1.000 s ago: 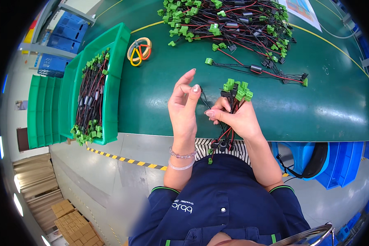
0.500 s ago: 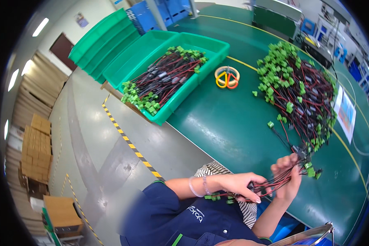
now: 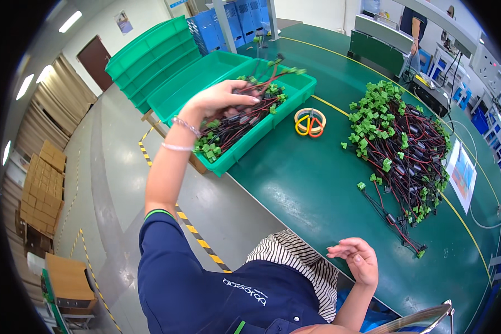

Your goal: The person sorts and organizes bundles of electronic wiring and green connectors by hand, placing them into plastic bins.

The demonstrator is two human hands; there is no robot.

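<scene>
Nearest, the right hand (image 3: 357,257) hangs loose and open at the table's (image 3: 317,189) near edge, holding nothing, fingers half curled. Just beyond it, a few wires with green plugs trail from the big pile of wires (image 3: 403,147) on the green tabletop. To the right of that pile lies a flat printed sheet (image 3: 462,173), rectangular, white with coloured pictures (too small to make out further).

The left hand (image 3: 220,100) is raised over the green bin (image 3: 245,131), fingers closed around a bundle of wires (image 3: 264,75); the bundle's red-and-black strands and green plugs stick out past the fingertips, blurred, above the bin's far end. The bin is already filled with more black and red wires ending in green plugs. A few coloured rings (image 3: 309,121), yellow, orange and green, lie on the table between bin and pile.

Farther left stand stacked empty green bins (image 3: 150,61), then blue crates (image 3: 217,28).
</scene>
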